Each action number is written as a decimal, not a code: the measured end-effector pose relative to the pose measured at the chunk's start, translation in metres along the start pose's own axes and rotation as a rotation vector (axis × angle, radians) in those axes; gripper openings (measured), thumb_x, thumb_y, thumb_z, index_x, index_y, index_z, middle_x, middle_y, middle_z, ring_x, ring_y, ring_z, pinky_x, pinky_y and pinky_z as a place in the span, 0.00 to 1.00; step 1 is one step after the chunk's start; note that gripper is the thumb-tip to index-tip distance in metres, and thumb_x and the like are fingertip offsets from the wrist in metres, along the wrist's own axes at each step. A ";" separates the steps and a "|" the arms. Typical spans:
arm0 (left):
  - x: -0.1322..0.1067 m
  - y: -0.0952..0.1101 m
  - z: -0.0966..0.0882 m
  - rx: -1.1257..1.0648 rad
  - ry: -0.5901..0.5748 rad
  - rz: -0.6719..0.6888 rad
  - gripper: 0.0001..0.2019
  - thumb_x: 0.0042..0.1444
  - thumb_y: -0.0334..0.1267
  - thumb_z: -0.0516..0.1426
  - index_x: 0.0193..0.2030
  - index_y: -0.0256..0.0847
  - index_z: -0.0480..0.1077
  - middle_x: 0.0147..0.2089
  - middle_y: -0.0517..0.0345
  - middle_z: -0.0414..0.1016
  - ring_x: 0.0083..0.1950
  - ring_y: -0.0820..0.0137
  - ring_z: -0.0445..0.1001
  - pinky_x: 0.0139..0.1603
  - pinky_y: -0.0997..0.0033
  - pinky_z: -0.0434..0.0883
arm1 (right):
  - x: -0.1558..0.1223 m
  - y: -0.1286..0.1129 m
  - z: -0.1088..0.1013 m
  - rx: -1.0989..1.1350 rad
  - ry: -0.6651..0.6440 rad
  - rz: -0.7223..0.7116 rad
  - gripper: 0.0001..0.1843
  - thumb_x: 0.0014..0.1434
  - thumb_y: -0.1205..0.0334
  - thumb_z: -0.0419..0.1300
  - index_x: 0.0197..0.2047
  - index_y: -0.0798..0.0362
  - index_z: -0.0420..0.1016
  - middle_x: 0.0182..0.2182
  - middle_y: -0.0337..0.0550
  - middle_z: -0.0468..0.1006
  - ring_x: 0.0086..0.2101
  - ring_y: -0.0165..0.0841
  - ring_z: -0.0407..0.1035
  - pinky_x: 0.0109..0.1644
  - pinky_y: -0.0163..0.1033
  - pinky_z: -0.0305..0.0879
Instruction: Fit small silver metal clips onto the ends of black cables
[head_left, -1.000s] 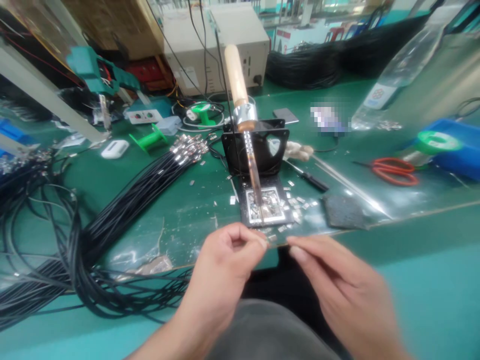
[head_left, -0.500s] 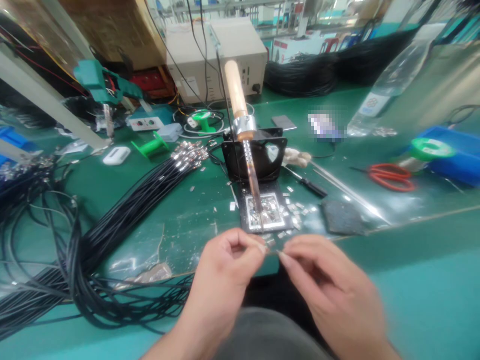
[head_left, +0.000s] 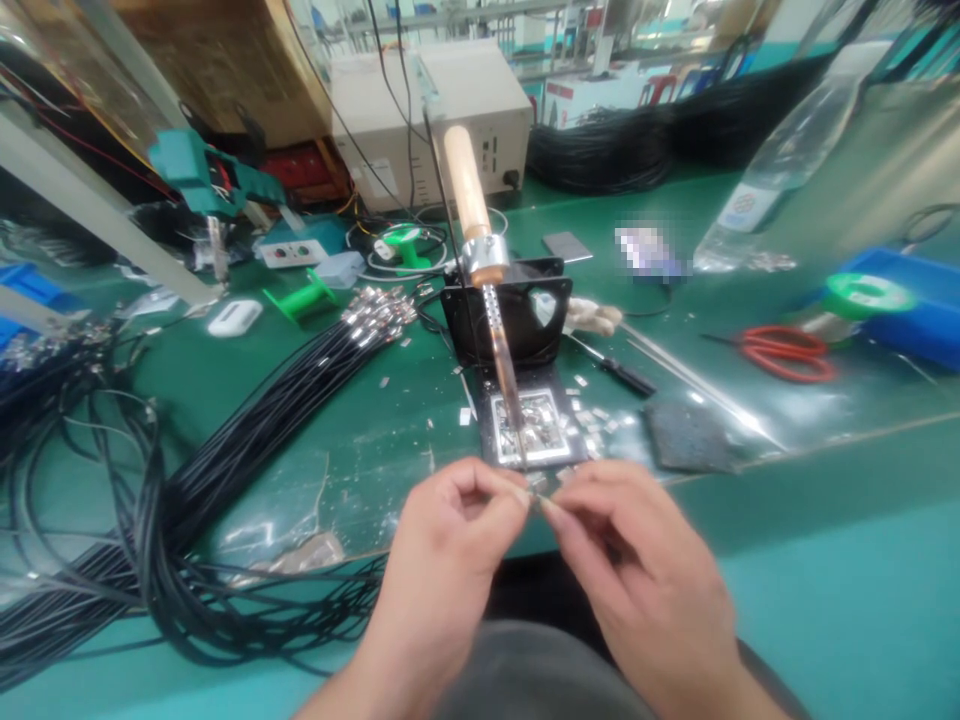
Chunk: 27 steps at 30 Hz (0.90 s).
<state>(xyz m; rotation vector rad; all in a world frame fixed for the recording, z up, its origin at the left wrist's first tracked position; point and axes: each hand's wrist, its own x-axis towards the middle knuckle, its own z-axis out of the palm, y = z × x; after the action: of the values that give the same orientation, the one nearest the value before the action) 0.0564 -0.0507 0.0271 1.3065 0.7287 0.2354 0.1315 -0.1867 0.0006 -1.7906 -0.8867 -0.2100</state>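
Observation:
My left hand (head_left: 457, 540) and my right hand (head_left: 637, 560) meet fingertip to fingertip at the near edge of the bench. Each is closed in a pinch around something tiny and dark between them, too small and blurred to name. Just beyond the fingertips, a soldering iron (head_left: 495, 320) with a wooden handle slants down, its tip over a white-rimmed tray (head_left: 496, 452) of small metal pieces. Behind the tray stands a black fan frame (head_left: 555, 340). Loose silvery pieces (head_left: 596, 420) lie scattered to the tray's right.
At left stretches a bundle of black cables (head_left: 262, 430) with metal ends. To the right lie a dark square pad (head_left: 686, 435), a black-handled screwdriver (head_left: 630, 377), red-handled scissors (head_left: 787, 355) and a green solder spool (head_left: 870, 293). A plastic bottle (head_left: 780, 170) stands farther back.
My right hand has moved left, bringing its fingertips up against those of my left hand. The left hand has barely moved.

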 end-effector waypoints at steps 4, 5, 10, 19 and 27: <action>0.000 0.001 0.001 0.012 0.016 -0.013 0.07 0.54 0.33 0.65 0.26 0.39 0.74 0.37 0.61 0.80 0.20 0.83 0.52 0.19 0.74 0.48 | 0.001 0.003 0.000 -0.023 -0.021 0.018 0.09 0.69 0.70 0.61 0.36 0.50 0.73 0.34 0.40 0.73 0.32 0.30 0.71 0.34 0.32 0.72; 0.001 0.002 0.001 0.019 0.019 -0.013 0.07 0.53 0.33 0.65 0.26 0.39 0.74 0.37 0.61 0.80 0.20 0.83 0.52 0.19 0.74 0.48 | 0.001 0.004 0.000 -0.021 -0.022 0.020 0.08 0.70 0.69 0.60 0.37 0.50 0.72 0.34 0.41 0.73 0.33 0.31 0.71 0.34 0.33 0.73; 0.002 0.004 0.001 0.054 0.034 -0.012 0.08 0.53 0.34 0.65 0.25 0.39 0.73 0.36 0.60 0.81 0.20 0.82 0.52 0.19 0.74 0.47 | -0.002 0.007 0.000 -0.008 -0.040 0.027 0.08 0.70 0.71 0.60 0.38 0.50 0.73 0.36 0.41 0.75 0.35 0.31 0.73 0.37 0.34 0.74; 0.006 0.006 0.002 0.061 0.034 -0.010 0.07 0.52 0.34 0.64 0.25 0.39 0.73 0.33 0.61 0.79 0.20 0.82 0.53 0.19 0.74 0.47 | 0.002 0.004 -0.002 0.012 -0.022 -0.027 0.07 0.67 0.72 0.63 0.39 0.50 0.78 0.43 0.43 0.83 0.40 0.28 0.80 0.44 0.29 0.77; 0.005 0.008 0.002 0.056 0.036 -0.008 0.06 0.52 0.34 0.64 0.25 0.40 0.73 0.29 0.64 0.78 0.20 0.81 0.54 0.20 0.74 0.48 | 0.005 0.002 0.001 -0.014 -0.013 -0.034 0.07 0.66 0.72 0.63 0.38 0.50 0.79 0.42 0.43 0.85 0.37 0.30 0.82 0.43 0.32 0.80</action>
<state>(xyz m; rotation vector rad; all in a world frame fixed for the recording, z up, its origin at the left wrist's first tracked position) 0.0635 -0.0474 0.0326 1.3552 0.7753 0.2337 0.1363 -0.1841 0.0016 -1.7929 -0.9279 -0.2274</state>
